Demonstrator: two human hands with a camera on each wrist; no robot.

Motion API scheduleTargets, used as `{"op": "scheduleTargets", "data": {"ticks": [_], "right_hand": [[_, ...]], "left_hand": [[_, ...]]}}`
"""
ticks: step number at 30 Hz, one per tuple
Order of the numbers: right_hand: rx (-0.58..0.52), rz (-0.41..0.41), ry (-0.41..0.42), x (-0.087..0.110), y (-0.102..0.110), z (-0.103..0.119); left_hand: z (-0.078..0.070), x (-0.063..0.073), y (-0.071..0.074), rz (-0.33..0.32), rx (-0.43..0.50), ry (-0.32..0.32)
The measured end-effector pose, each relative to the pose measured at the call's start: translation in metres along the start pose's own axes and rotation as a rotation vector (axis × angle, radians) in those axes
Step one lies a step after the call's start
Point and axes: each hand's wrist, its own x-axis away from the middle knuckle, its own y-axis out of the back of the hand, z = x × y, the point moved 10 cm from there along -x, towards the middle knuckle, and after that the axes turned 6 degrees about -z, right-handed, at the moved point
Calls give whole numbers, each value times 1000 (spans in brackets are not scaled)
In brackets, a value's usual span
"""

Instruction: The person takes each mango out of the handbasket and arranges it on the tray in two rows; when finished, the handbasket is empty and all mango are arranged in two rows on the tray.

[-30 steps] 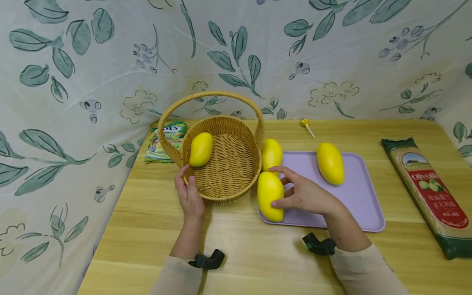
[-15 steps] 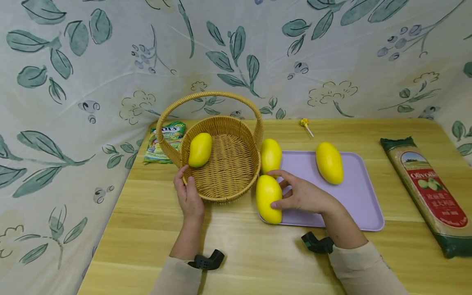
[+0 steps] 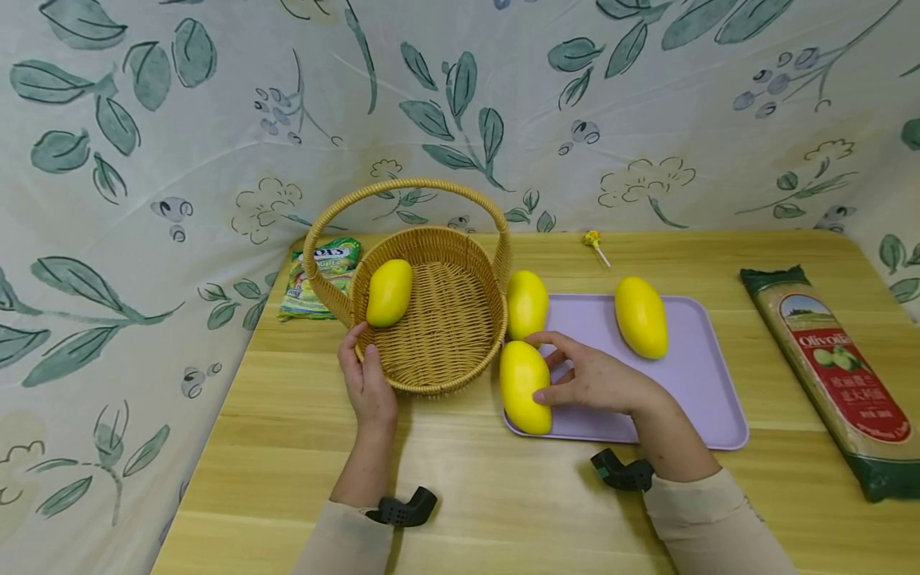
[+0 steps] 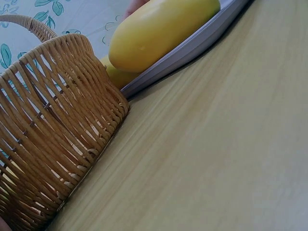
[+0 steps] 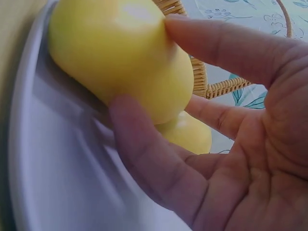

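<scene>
My left hand (image 3: 372, 393) grips the near left rim of the round wicker basket (image 3: 438, 327), thumb on the rim and fingers along its outside. One yellow mango (image 3: 390, 293) lies in the basket, against the left wall. My right hand (image 3: 596, 382) holds a second mango (image 3: 525, 387) at the tray's near left corner, thumb and fingertips on its right side and top end. In the right wrist view its fingers (image 5: 216, 48) touch that mango (image 5: 115, 57). Behind it, another mango (image 3: 527, 303) sits beside the basket, and one more mango (image 3: 641, 317) lies at the tray's back.
The lilac tray (image 3: 690, 399) sits right of the basket on the wooden table (image 3: 474, 511). A green candy bag (image 3: 316, 279) lies behind the basket's left side. A lollipop (image 3: 593, 242) lies near the back edge, a long noodle packet (image 3: 834, 375) at the right.
The mango at my right hand has shifted slightly down toward the tray's near edge, and my right thumb has drawn back a little along its side. My left hand stays on the basket.
</scene>
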Motion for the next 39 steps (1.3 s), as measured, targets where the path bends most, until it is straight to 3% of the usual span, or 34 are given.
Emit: {"op": "scheduleTargets", "data": {"ticks": [16, 27, 34, 39], "right_hand": [[-2, 11, 2, -1, 1, -1], [24, -48, 20, 13, 15, 8], [64, -203, 207, 39, 24, 53], [23, -241, 312, 49, 0, 87]], "left_hand": [[1, 0, -1, 10, 7, 9], [0, 0, -1, 14, 12, 18], [-1, 0, 0, 15, 3, -5], [-1, 0, 0, 15, -2, 2]]}}
